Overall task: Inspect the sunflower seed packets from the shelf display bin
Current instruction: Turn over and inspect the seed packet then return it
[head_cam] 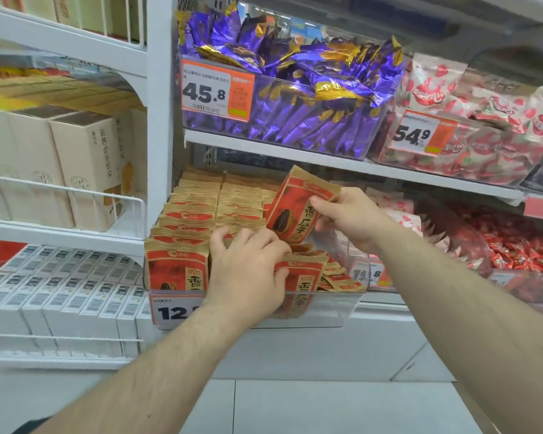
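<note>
A clear display bin (323,311) on the lower shelf holds rows of red-and-tan sunflower seed packets (198,198). My right hand (351,217) pinches one packet (290,211) and holds it lifted and tilted above the bin's right side. My left hand (248,267) lies on the front rows, its fingers curled over the top edges of a packet stack (301,270). Loose packets (339,280) lie flat in the bin's right corner.
On the shelf above stand a bin of purple-and-gold wrappers (295,98) and a bin of white-and-red packets (470,133). Red candies (514,245) fill a bin to the right. Cream boxes (85,164) and white boxes (60,292) sit on wire shelves at left.
</note>
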Tool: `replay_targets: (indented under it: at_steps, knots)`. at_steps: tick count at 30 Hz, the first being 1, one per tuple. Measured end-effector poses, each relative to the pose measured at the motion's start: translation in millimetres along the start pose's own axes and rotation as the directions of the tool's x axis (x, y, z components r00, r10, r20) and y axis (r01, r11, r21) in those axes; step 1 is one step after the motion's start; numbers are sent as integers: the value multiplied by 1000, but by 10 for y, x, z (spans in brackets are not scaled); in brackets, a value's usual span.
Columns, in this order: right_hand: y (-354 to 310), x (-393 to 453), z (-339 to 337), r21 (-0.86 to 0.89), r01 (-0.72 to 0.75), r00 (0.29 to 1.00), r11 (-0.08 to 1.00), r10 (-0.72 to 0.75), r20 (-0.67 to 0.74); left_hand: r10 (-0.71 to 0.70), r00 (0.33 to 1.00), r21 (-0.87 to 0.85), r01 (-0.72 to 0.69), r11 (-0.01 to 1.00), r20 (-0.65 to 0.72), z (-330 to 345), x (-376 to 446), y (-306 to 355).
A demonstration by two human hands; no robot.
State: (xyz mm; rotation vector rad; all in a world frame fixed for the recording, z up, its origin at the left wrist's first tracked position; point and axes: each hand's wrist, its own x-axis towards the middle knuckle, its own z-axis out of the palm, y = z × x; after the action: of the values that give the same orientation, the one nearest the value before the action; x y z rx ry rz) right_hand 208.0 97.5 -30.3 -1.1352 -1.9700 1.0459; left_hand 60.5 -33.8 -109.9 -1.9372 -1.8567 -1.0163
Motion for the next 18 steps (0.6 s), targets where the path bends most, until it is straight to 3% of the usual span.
replay_targets:
  at_steps: [5,14,18]
  knots:
    - [-5,146,-17,-44,-11,997,999,14,76,-10,1000,7,9,1000,24,-14,17,-11]
    - [93,262,-96,-105,10,998,994,-4,59,-43,995,0,43,999,86,-77,87,3]
    - [140,273,-6,-155,-21,991,988,42,130,-51,983,74,39,997,174,-125,128,38]
